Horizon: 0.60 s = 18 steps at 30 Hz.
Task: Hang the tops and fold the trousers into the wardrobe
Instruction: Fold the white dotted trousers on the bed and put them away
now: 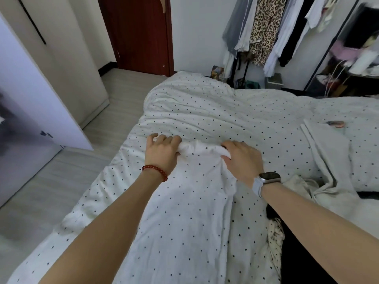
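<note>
1. No brand, label or readable writing showed anywhere in the view.
2. A white garment [196, 201] with small dark dots lay flat on the bed [246, 111], whose quilt cover was a soft, rumpled white cloth with the same kind of dots, so the two were hard to tell apart at their edges.
3. The garment's long axis ran from the near edge of the bed away from the person, with its far end bunched into a thick white roll between the hands.
4. The left hand [162, 150] gripped the left end of that roll, fingers curled over the cloth; a red bead bracelet [154, 172] circled the wrist.
5. The right hand [243, 158] gripped the right end, thumb and fingers closed on the fabric; a smartwatch [268, 178] with a pale strap sat on the wrist.
6. A grey folded garment [328, 152] lay to the right on the bed, and a dark garment [297, 253] lay near the right forearm.
7. Hanging clothes [266, 31], one leopard-patterned, hung at the far wall beside a dark red door [139, 33].
</note>
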Motion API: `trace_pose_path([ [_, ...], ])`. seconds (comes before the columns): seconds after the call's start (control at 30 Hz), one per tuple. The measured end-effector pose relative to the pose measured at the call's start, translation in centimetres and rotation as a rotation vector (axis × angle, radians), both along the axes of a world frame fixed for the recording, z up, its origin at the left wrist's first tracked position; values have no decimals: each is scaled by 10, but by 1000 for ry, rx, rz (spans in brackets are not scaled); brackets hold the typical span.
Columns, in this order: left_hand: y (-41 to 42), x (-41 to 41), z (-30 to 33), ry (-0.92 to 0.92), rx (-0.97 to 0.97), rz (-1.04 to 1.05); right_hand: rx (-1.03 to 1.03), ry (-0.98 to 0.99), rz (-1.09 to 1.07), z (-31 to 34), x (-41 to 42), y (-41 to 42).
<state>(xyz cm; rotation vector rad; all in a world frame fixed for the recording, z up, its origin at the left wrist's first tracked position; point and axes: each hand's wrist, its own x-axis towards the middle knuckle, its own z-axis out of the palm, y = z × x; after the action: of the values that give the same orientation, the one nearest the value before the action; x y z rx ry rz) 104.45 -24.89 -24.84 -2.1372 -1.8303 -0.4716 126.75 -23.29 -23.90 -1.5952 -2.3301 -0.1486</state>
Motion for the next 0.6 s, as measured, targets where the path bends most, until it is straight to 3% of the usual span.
trace_pose_path([
  [0.1, -2, 0, -17, 79, -11, -26, 81, -48, 84, -17, 1, -9],
  [0.23, -40, -8, -65, 147, -104, -110, -11, -93, 189, -69, 2, -57],
  [0.4, -97, -28, -115, 88, -160, -152, -201, -139, 271, -114, 4, -111],
  [0.47, -121, -33, -133, 111, -414, -159, -295, -195, 323, -137, 8, -128],
  [0.53, -142, -37, -146, 146, -806, -136, -383, -286, 357, -157, 18, -143],
  [0.6, -159, -40, -155, 128, -997, -69, -404, -340, 376, -168, 28, -152],
])
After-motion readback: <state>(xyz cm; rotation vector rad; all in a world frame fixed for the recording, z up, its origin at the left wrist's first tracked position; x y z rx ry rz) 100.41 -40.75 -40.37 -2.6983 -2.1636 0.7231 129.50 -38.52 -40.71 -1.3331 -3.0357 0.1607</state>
